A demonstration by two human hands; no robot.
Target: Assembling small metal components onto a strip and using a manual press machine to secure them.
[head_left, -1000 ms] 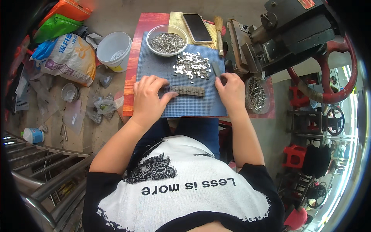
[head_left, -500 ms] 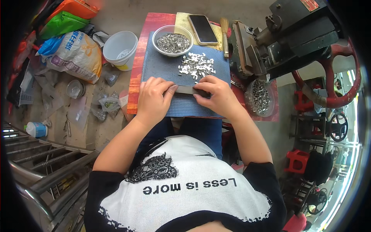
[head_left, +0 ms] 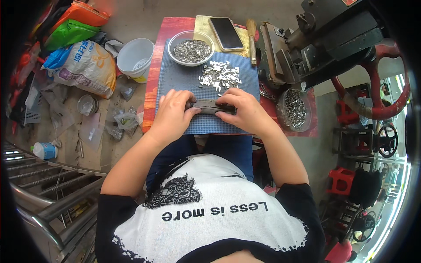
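A dark, narrow metal bar (head_left: 208,107) lies crosswise over the near part of the blue ribbed mat (head_left: 175,81). My left hand (head_left: 174,110) grips its left end, thumb on the near side and fingers on the far side. At the other end my right hand (head_left: 244,108) pinches it the same way. A groove or seam seems to run along its top, too small to make out. Just beyond lies a loose pile of small shiny metal pieces (head_left: 221,74). Behind the pile stands a clear round bowl (head_left: 213,47) filled with small metal pieces (head_left: 191,51).
A phone (head_left: 226,33) lies on a yellow cloth, beside a brush (head_left: 251,41). To the right are a machine with a red handwheel (head_left: 372,98) and a tub of metal parts (head_left: 294,109). A white bucket (head_left: 136,55) and sacks (head_left: 83,65) stand left; metal rails (head_left: 48,197) lie lower left.
The bar has tilted toward me and now shows its grooved top face. Both hands have shifted slightly, still holding its ends. The whole view has moved a little.
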